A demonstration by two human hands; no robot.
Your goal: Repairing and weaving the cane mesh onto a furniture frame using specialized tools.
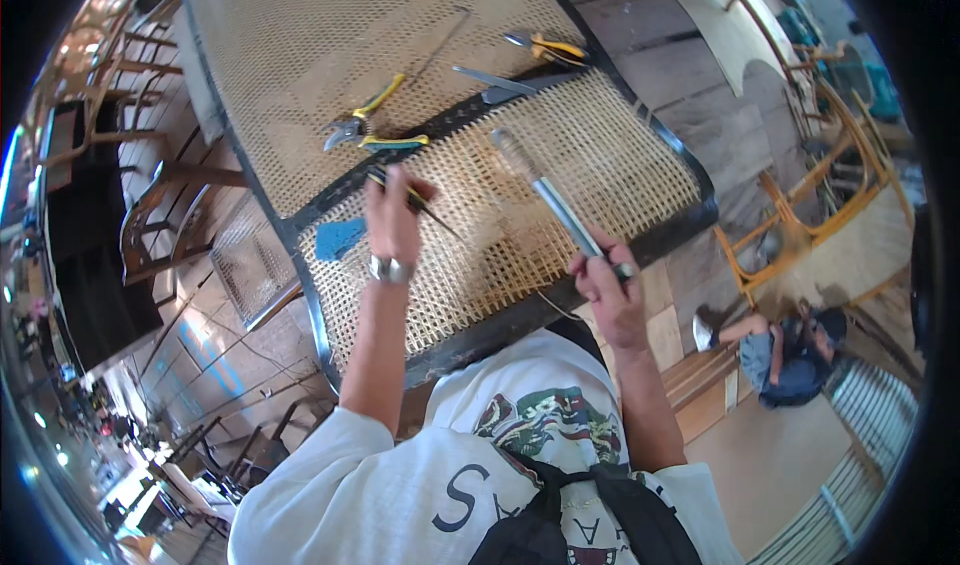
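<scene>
A woven cane panel [480, 215] in a black frame lies before me. Over its left part, my left hand [395, 220] is closed on a thin screwdriver-like tool [440, 221] with a yellow-and-black handle and a dark pointed shaft. At the near right, my right hand [612, 283] grips a long tool [565, 215] with a metallic shaft; its brownish far end is blurred over the cane. A blue pad [340, 238] lies beside my left wrist. Farther off rest yellow-handled pruning shears [375, 125], yellow-and-black pliers [548, 49] and a flat blade-like tool [495, 81].
A second cane sheet [350, 45] extends beyond the black crossbar. Wooden chair frames [820, 225] stand at the right, where another person [790, 355] sits low. More chairs [165, 205] stand at the left. A loose cane strand [560, 305] hangs at the near edge.
</scene>
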